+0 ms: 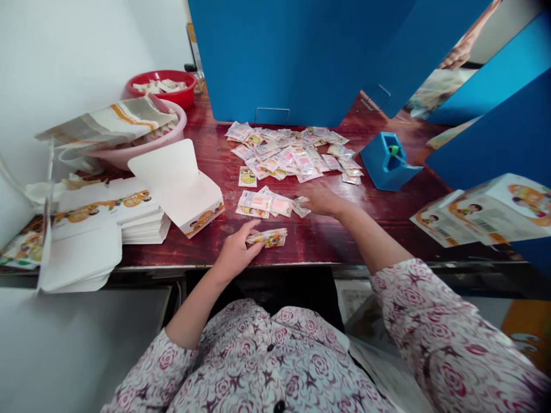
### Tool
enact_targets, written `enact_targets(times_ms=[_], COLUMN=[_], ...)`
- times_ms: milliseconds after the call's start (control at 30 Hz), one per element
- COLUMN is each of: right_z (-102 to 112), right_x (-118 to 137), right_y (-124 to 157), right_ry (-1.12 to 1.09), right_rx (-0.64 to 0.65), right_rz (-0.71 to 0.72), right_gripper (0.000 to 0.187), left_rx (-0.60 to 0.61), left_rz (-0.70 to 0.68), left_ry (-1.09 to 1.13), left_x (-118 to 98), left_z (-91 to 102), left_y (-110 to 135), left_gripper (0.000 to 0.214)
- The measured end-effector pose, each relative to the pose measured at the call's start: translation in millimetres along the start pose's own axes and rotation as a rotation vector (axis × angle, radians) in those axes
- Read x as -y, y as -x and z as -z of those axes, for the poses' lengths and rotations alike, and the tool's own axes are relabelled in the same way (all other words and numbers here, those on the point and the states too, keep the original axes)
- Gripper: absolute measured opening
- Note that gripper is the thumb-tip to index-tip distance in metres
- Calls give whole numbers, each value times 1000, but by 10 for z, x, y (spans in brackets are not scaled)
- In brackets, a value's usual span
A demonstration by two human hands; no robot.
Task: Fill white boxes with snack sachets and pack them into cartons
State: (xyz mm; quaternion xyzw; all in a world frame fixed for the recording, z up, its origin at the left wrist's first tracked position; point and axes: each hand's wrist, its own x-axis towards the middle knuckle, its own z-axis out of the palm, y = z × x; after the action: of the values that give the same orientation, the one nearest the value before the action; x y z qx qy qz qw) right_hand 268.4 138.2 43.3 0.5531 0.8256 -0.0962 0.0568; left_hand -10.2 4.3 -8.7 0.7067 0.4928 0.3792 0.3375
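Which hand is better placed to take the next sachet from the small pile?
Probably the right hand: it touches the small pile, while the left hand is closed on a stack of sachets.

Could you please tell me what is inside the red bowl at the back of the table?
The red bowl holds a pile of small pale pieces; whatever lies beneath them is covered.

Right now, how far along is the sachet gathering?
Done: a small stack of sachets is gripped in the left hand. In hand: the right hand touches a sachet beside a small group. Left: the big spread lies loose by the blue divider; the open box shows no sachets inside.
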Motion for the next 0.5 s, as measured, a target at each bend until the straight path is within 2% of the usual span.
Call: enact_targets(times_ms=[100, 167, 267, 333, 400, 467, 500], right_z=[31, 7, -75, -124, -139, -118, -100], right_x=[-10, 82, 427, 735, 998, 1141, 1165], right_y=[113, 207, 353, 433, 463, 400, 328], right_ry=[-150, -361, -634, -698, -706, -715, -711], right_rx=[-23, -107, -238, -213, -99, -14, -25], right_rz=[-69, -77, 20, 109, 213, 281, 277], right_gripper=[18, 13, 15, 17, 19, 27, 34], left_rx=[-1, -33, -74, -74, -52, -25, -15], left_rz=[-133, -235, -351, -387, -383, -344, -323], left_ry=[-41, -72, -142, -175, -151, -74, -33], left_x=[15, 11, -8, -17, -18, -15, -15], left_z=[1, -6, -18, -23, -21, -16, -13], left_y=[-12, -7, 16, 32, 41, 44, 44], left_gripper=[13, 12, 15, 15, 14, 14, 15])
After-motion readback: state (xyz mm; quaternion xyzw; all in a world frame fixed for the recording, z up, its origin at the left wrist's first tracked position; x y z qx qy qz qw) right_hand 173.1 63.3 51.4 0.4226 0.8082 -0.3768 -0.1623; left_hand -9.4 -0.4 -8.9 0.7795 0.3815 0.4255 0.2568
